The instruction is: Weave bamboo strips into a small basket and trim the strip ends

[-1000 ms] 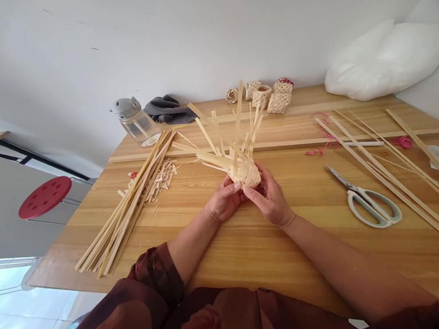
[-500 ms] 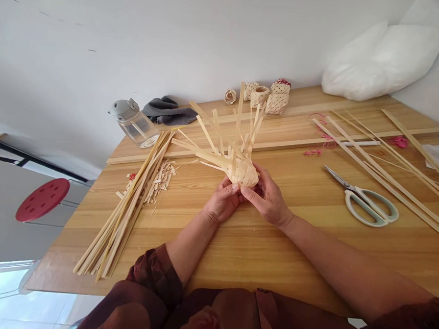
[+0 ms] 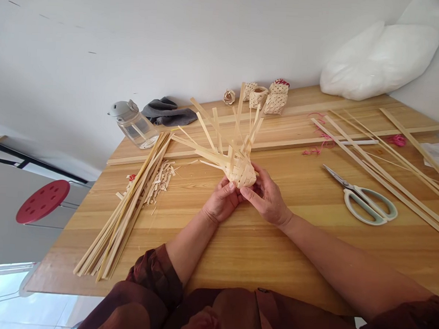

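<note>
1. Head view: the left hand (image 3: 223, 200) grips the lower left side of a half-woven basket (image 3: 241, 173), its thumb pressed near the bottom edge.
2. The right hand (image 3: 269, 200) clasps the same basket from the right, thumb on the near lower edge and fingers curled partly out of sight behind it.
3. The basket sits between both hands, in front of the person above the middle of the bench (image 3: 291, 256); its unwoven ends fan upward and to the left.
4. Right of the hands, well apart from them, scissors (image 3: 358, 192) lie on the bench, tips pointing away and left. Beyond them long loose strips (image 3: 363, 163) run slantwise, with pink string (image 3: 318, 151) near their far ends.
5. Left of the hands lies a bundle of strips (image 3: 129, 204), with small scraps (image 3: 161, 181) beside it.
6. Farther back are a clear bottle (image 3: 136, 128) with a grey lid and, just beside it, a dark cloth (image 3: 167, 111).
7. By the wall stand several small woven baskets (image 3: 258, 98), one with red at its top; a white bag (image 3: 379, 62) rests to their right.
8. Off the bench's left side is a red stool (image 3: 43, 201).
</note>
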Motion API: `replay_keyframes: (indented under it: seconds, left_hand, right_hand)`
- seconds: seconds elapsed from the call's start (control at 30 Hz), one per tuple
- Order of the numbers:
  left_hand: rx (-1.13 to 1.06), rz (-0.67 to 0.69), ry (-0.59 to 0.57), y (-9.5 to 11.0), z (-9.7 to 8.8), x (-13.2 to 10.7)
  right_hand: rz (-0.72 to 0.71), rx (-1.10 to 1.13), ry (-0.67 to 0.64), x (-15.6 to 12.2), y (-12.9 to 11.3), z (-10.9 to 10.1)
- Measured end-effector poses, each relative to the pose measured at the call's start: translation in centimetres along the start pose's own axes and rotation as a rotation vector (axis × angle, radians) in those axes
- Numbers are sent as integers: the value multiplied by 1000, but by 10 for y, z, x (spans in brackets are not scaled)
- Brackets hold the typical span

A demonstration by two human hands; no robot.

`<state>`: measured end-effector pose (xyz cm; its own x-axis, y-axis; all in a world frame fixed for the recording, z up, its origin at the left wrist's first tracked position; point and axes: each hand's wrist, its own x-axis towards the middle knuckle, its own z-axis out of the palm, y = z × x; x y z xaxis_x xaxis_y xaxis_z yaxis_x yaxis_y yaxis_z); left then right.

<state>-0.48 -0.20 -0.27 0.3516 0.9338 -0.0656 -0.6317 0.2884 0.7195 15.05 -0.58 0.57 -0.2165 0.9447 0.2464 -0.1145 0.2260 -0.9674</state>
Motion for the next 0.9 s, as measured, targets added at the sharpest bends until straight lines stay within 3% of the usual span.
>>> replay_keyframes:
  seconds: [0.9]
  left_hand:
    - [-12,-26,26,1,-4,-1]
  right_hand:
    - [29,8,-26,0,5,-6]
